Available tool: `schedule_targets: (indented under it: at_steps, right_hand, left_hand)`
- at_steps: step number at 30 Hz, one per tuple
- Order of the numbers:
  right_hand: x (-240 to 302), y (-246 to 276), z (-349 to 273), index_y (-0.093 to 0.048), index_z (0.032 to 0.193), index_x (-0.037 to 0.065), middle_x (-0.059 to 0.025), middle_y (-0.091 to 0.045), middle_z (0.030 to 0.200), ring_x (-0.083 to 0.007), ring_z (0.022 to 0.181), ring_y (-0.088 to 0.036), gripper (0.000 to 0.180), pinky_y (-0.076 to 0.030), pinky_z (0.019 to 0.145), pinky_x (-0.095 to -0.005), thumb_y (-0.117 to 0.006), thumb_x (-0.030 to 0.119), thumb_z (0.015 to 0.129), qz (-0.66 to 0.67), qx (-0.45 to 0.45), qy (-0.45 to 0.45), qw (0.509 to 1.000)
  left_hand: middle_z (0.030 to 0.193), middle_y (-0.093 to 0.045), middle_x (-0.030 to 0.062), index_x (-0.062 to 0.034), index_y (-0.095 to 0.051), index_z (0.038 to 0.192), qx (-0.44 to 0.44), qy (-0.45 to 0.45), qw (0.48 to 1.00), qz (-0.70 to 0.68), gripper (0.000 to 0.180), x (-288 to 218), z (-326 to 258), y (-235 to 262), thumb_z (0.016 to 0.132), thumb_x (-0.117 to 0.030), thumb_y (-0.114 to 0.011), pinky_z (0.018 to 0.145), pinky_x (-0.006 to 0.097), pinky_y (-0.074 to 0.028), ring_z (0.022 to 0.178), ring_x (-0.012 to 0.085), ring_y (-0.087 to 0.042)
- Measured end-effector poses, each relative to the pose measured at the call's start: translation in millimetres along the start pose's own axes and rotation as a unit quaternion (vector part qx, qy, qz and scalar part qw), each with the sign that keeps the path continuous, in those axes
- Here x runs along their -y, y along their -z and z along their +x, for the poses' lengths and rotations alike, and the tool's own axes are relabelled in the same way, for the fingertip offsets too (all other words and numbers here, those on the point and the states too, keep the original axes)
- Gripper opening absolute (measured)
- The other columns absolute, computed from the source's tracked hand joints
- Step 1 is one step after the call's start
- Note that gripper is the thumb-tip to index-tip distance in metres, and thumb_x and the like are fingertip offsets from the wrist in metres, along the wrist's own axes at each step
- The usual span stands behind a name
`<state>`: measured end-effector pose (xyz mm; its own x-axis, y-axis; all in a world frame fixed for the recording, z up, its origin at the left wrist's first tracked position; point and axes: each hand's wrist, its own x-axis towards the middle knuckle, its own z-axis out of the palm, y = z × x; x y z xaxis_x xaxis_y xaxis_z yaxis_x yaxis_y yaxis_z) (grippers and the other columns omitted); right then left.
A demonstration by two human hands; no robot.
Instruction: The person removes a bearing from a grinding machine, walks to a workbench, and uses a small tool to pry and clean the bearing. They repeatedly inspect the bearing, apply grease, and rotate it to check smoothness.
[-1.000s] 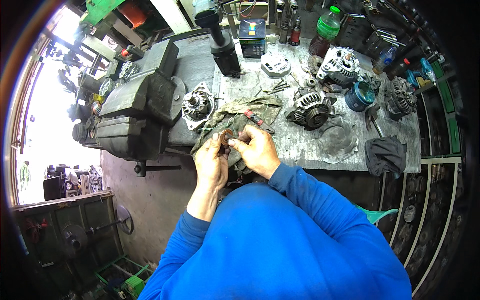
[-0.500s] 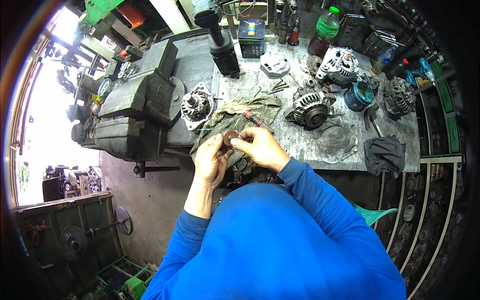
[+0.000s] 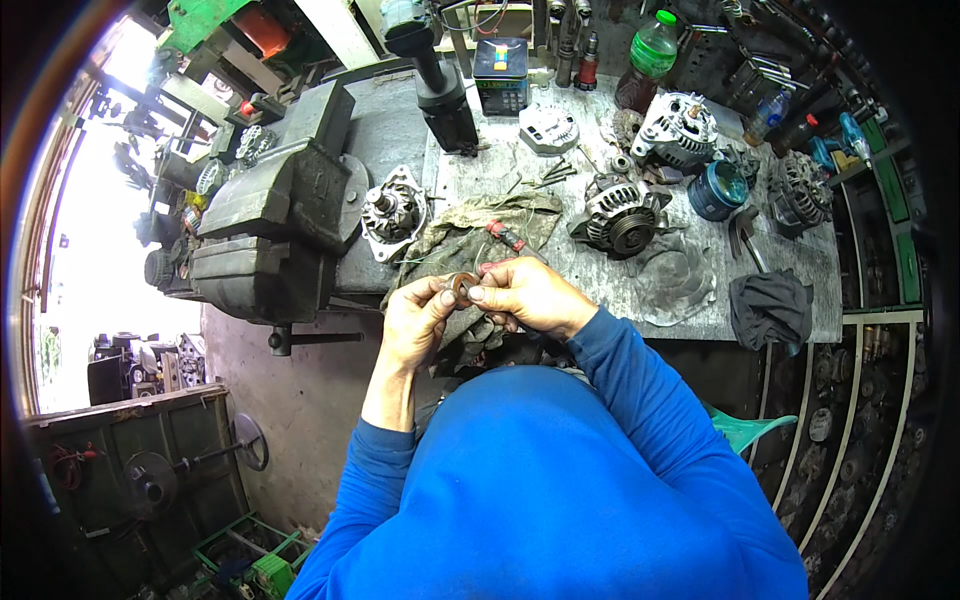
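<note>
Together we pinched a small brown ring-shaped part [image 3: 462, 288] between the fingertips of our left hand [image 3: 415, 322] and our right hand [image 3: 527, 296], both closed on it, just above the dirty rag [image 3: 470, 225] at the workbench [image 3: 600, 290] edge, near the vise [image 3: 280, 225].

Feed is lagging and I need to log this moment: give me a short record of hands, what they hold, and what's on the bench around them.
left hand: pinching a small brown ring with its fingertips
right hand: gripping the same ring from the other side
under hands: dirty rag with a red-handled screwdriver
left of hands: large grey vise
bench: several alternators, one close to the right hand
far edge: green-capped bottle
</note>
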<state>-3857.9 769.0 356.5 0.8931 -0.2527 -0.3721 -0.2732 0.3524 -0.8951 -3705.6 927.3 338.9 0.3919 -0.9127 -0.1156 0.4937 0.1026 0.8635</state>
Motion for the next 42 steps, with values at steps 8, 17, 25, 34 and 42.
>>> schedule_targets:
  at_steps: [8, 17, 25, 34, 42]
  right_hand:
    - [-17, -26, 1, -0.066, 0.092, -0.001, 0.0029, -0.059, 0.076, -0.0030, 0.067, -0.048, 0.020, -0.040, 0.055, -0.0251, -0.073, 0.017, 0.097, -0.131, -0.144, 0.134, 0.972]
    - [-4, -20, -7, -0.064, 0.098, -0.003, 0.0003, -0.059, 0.075, -0.0065, 0.066, -0.053, 0.017, -0.043, 0.057, -0.0259, -0.069, 0.014, 0.097, -0.078, -0.068, 0.185, 0.977]
    - [10, 0, -12, -0.066, 0.098, -0.001, -0.0031, -0.065, 0.080, -0.0113, 0.066, -0.061, 0.010, -0.052, 0.062, -0.0258, -0.070, 0.008, 0.096, 0.012, 0.047, 0.008, 0.999]
    - [0, -21, -18, -0.064, 0.085, -0.001, -0.0053, -0.064, 0.075, -0.0125, 0.070, -0.060, 0.012, -0.049, 0.063, -0.0293, -0.074, 0.004, 0.091, -0.221, -0.127, 0.158, 0.954]
    - [-10, -38, -19, -0.061, 0.087, -0.002, -0.0174, -0.067, 0.073, -0.0315, 0.067, -0.065, 0.016, -0.051, 0.061, -0.0419, -0.072, 0.009, 0.089, -0.235, -0.216, 0.201, 0.926]
  left_hand:
    - [0.095, -0.073, 0.0082, 0.0051, -0.069, 0.107, -0.095, -0.027, 0.994, -0.046, 0.025, 15, -2, -5, 0.096, -0.016, -0.075, 0.054, 0.014, -0.043, 0.074, 0.0075, -0.064]
    - [0.104, -0.074, 0.0123, 0.0050, -0.067, 0.109, -0.064, -0.048, 0.996, -0.032, 0.030, 0, -1, -9, 0.096, -0.020, -0.075, 0.065, 0.021, -0.055, 0.082, 0.0148, -0.071]
    - [0.121, -0.069, 0.0204, 0.0081, -0.059, 0.130, 0.037, 0.020, 0.999, 0.012, 0.053, -13, -5, 3, 0.091, -0.020, -0.080, 0.091, 0.039, -0.062, 0.105, 0.0269, -0.072]
    - [0.113, -0.073, 0.0151, 0.0102, -0.063, 0.127, -0.037, 0.012, 0.998, 0.040, 0.051, -6, -11, 0, 0.086, -0.012, -0.084, 0.090, 0.031, -0.059, 0.099, 0.0187, -0.071]
    - [0.112, -0.073, 0.0138, 0.0087, -0.065, 0.126, -0.080, -0.046, 0.994, 0.065, 0.043, 2, -11, -6, 0.088, -0.006, -0.080, 0.088, 0.031, -0.060, 0.095, 0.0177, -0.072]
